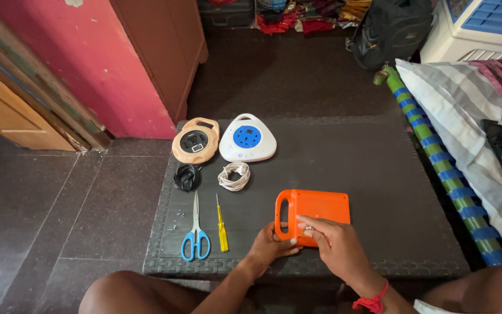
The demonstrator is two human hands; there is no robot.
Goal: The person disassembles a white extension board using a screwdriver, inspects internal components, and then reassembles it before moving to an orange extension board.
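The left hand (271,245) braced the orange extension-box casing (315,213) flat at the counter's (379,174) near edge, grip closed on it; the right hand (335,244) pinched a small part against it, screwdriver (221,227) within reach.

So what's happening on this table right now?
A person sits at a low dark table with both hands on an orange box-shaped case with a handle. The left hand steadies its near edge; the right hand rests fingers on top. To the left lie blue-handled scissors, a yellow screwdriver, a black cord coil, a white cord coil, and two extension reels, peach and white with blue.
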